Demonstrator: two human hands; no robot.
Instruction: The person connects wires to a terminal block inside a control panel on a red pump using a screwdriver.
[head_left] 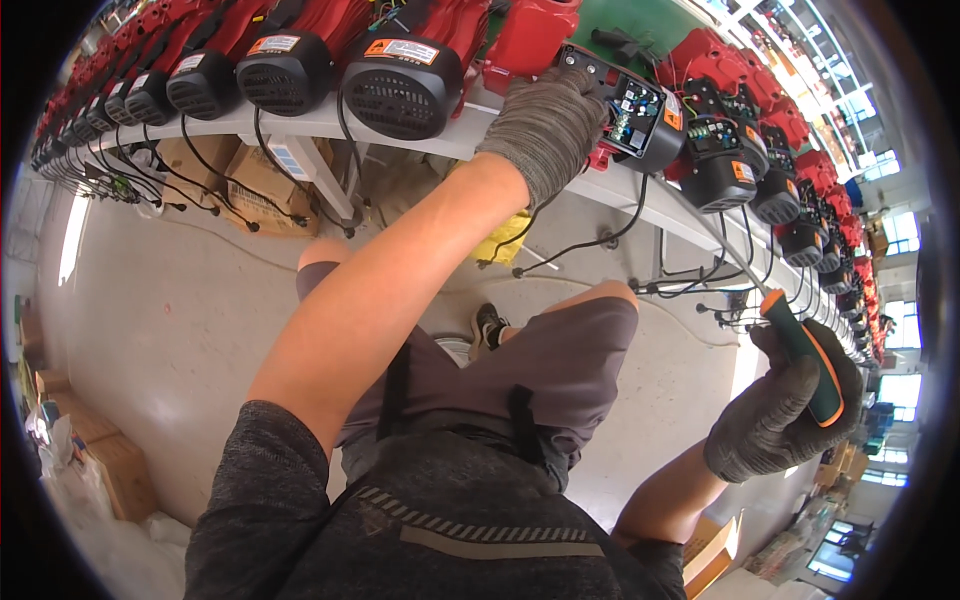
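The seated person's dark shorts [575,350] spread at the knees. Off beyond the right knee, the right hand [790,400], in a grey glove, is wrapped around the handle of a screwdriver [774,300], the fingers closed on its dark green and orange grip. The hand has open air around it, well apart from the bench. The long shaft slants up and left toward the bench edge; whether its tip touches anything is hard to tell.

Farther out, the left arm reaches across to the bench [450,143]. The gloved left hand [550,125] lies against a black plate [581,68] on a red and black motor, just left of an opened box with a bare circuit board [637,112]. Its fingertips are partly hidden, so I cannot tell whether they pinch the plate or only rest on it. Room is tighter here: a red casing [528,38] stands just beside the hand, and more motors crowd the bench on both sides.

Black cords [640,215] hang off the bench's near edge, between it and the knees. Under the bench sit cardboard boxes [265,185] and a yellow bag [497,240]. Bright windows [900,325] line the far right.
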